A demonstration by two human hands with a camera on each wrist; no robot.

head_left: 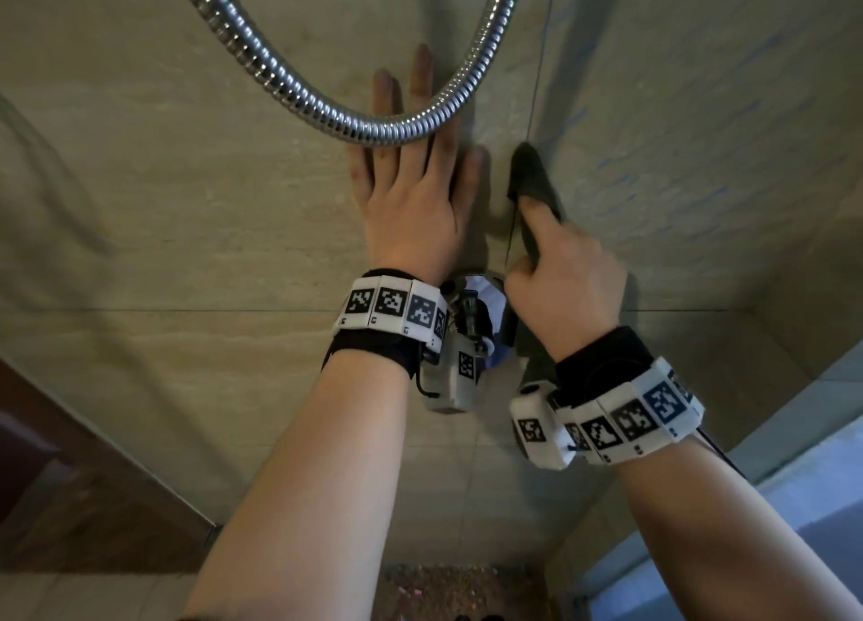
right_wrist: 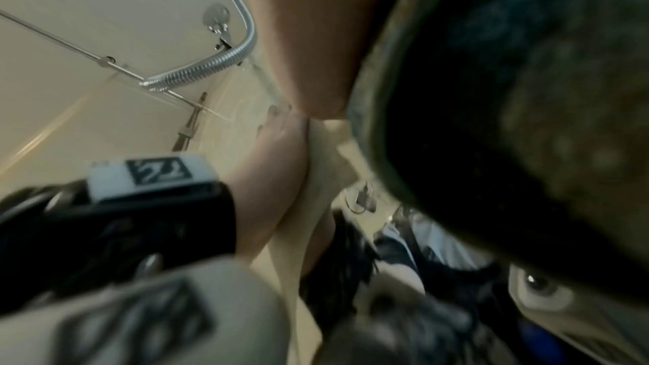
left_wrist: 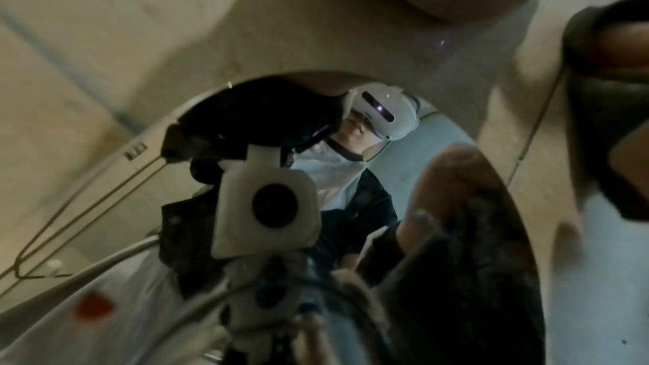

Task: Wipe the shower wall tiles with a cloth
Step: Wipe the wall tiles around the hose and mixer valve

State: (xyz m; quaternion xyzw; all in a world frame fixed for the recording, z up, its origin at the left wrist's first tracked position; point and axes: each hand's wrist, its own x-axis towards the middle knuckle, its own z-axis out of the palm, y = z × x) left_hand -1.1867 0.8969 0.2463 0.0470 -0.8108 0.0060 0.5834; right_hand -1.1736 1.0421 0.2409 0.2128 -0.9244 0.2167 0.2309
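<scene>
Cloth (head_left: 534,186) pinched by right hand (head_left: 565,279); no legible writing.

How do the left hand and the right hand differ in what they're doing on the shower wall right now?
The left hand lies flat on the tile with straight, spread fingers and holds nothing; the right hand is curled, gripping a dark cloth. The shower hose loops across the left hand's fingers, not the right's. The left sits left of the grout line, the right on it. Both wear marker wristbands.
</scene>
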